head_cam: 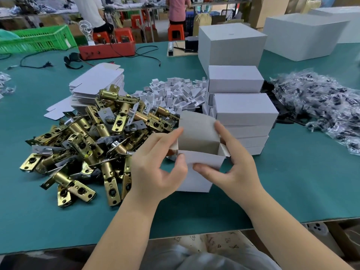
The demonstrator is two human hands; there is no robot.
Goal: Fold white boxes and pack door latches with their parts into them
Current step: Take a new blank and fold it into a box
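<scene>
A packing workshop or small factory floor is shown. A long green-covered worktable [292,182] is heaped with brass door latches [93,137], stacked flat box blanks [97,82], folded white boxes [241,114] and bagged parts [321,102]. Further benches, red plastic stools [176,32], a green crate [39,38] and what may be cardboard cartons [272,10] are seen behind, where other workers are seated.

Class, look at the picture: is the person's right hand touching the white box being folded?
Touching. The head view shows the right hand with its thumb pressed on the white box front and its fingers on the raised lid flap.
</scene>
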